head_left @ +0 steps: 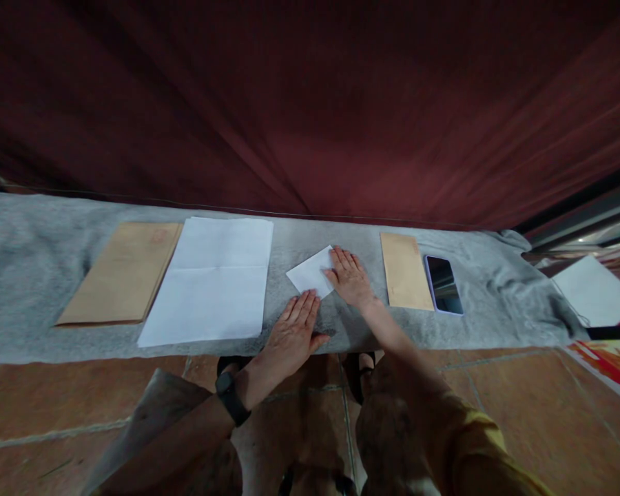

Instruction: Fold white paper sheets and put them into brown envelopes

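Observation:
A small folded white paper (310, 273) lies on a grey cloth-covered ledge (31, 262). My left hand (293, 332) lies flat, fingers stretched out, with the fingertips at the paper's near corner. My right hand (349, 277) also lies flat and open, pressing on the paper's right edge. A black watch (231, 397) sits on my left wrist. Neither hand grips anything.
Left of the hands lie a stack of large white sheets (211, 279) and a big brown envelope (124, 272). To the right are a smaller brown envelope (405, 279) and a phone (443, 284). A dark red curtain (310, 103) hangs behind. Tiled floor (56, 406) lies below.

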